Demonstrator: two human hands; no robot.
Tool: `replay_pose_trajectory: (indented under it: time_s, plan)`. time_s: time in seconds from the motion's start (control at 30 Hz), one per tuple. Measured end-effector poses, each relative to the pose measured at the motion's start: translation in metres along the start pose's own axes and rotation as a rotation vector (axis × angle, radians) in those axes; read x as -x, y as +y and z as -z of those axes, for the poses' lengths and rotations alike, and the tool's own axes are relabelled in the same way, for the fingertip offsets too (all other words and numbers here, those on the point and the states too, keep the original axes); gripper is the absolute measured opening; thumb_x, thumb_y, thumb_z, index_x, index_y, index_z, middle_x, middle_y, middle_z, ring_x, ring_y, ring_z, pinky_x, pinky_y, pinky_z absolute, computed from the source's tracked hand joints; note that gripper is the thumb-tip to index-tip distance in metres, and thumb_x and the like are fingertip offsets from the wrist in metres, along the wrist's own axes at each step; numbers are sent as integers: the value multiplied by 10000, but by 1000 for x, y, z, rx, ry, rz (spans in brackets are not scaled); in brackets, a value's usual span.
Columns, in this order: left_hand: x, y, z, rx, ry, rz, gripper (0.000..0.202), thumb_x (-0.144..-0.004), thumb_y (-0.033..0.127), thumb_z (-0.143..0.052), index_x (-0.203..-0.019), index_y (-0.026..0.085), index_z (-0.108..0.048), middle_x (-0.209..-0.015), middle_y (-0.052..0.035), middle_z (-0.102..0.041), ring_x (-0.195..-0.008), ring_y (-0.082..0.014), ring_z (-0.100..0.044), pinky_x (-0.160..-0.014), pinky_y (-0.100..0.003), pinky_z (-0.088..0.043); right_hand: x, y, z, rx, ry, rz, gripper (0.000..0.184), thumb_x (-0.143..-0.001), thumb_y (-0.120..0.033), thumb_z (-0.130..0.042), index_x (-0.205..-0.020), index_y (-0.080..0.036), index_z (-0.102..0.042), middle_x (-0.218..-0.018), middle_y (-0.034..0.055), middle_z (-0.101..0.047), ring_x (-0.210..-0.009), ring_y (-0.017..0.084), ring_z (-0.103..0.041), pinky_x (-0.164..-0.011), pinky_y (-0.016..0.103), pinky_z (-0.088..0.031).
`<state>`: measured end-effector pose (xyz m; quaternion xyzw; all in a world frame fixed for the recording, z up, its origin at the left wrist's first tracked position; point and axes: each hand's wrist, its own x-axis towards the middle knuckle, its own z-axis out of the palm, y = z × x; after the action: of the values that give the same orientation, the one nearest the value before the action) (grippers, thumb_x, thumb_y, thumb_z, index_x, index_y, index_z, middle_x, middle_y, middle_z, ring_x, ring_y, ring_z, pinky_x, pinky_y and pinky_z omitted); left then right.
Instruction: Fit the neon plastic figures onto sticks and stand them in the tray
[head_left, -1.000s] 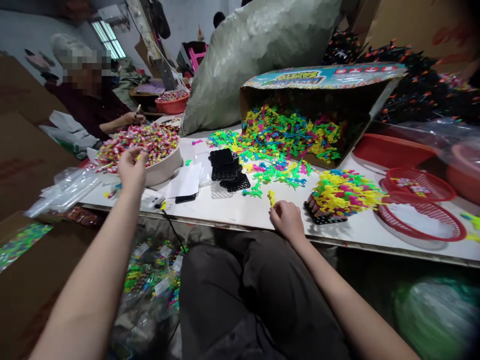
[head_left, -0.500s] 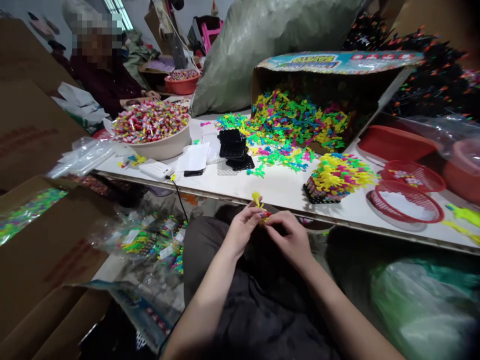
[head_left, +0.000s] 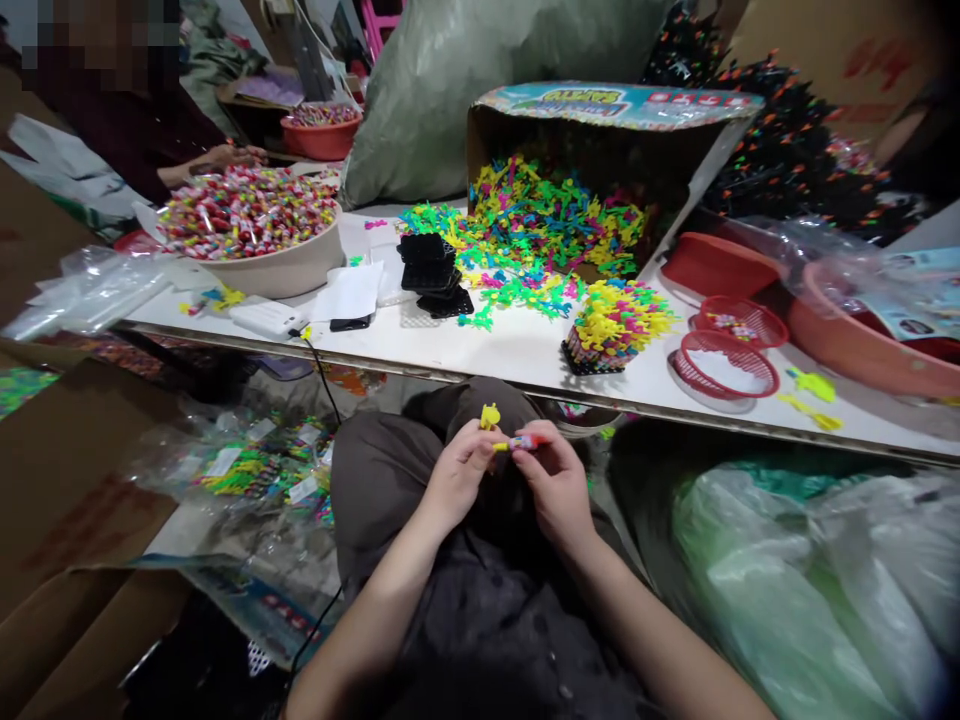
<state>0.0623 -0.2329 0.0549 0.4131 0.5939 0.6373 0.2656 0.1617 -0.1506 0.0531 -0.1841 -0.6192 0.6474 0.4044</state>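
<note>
Above my lap, just in front of the table edge, both hands are close together. My left hand (head_left: 457, 478) pinches a small yellow plastic figure (head_left: 490, 416), whose top sticks up above the fingers. Between thumb and fingers of my right hand (head_left: 559, 488) is a small candy tube (head_left: 519, 443) with a red end, lying roughly level. A yellow tip at the tube's left end meets my left fingertips; whether the two pieces are joined I cannot tell. On the table beyond stands a black tray (head_left: 592, 362) packed with upright tubes topped by colourful figures (head_left: 622, 312).
A tipped carton (head_left: 615, 108) spills loose figures onto the table (head_left: 495, 358). Left of it are stacked black trays (head_left: 431, 275) and a tub (head_left: 292, 272) of wrapped candy tubes. Red baskets (head_left: 727, 365) stand right. Another person's arm (head_left: 202, 165) reaches in at far left.
The view has swung to the right, so the table things sit further left. The tube has turned level in my right fingers, its red end now pointing right.
</note>
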Motion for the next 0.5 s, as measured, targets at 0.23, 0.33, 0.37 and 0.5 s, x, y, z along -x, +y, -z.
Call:
replay_pose_trajectory:
  time_s: [0.23, 0.33, 0.37, 0.5]
  plan:
    - [2, -5, 3, -124, -127, 7, 249, -846, 337, -405, -989, 223, -574, -887, -43, -534, -759, -132, -519, -670, -244, -410, -16, -6, 24, -142, 16, -152, 159, -719, -275, -619, -829, -228, -514, -786, -4, -581, -743, 127, -553, -710, 275, -451]
    - [5, -3, 0, 15, -68, 79, 273, -826, 298, -462, -1092, 244, -428, -917, -36, -583, -770, -118, -565, -647, -222, -425, -17, -5, 30, -31, 38, -208, 203, -683, -319, -649, -839, -221, -563, -779, 3, -589, -717, 132, -558, -679, 271, -469]
    - [6, -2, -1, 56, -41, 119, 325, -812, 294, -491, -1115, 246, -387, -898, -29, -600, -768, -118, -579, -651, -221, -431, -16, -4, 31, -4, 40, -223, 218, -668, -329, -661, -836, -217, -577, -798, 9, -594, -740, 142, -565, -687, 277, -474]
    - [6, 2, -1, 37, 19, 197, 278, -738, 297, -589, -985, 209, -496, -866, -29, -634, -791, -134, -602, -684, -228, -452, -14, -6, 31, -45, 5, -279, 237, -623, -312, -701, -816, -211, -606, -805, 6, -614, -767, 155, -591, -726, 291, -485]
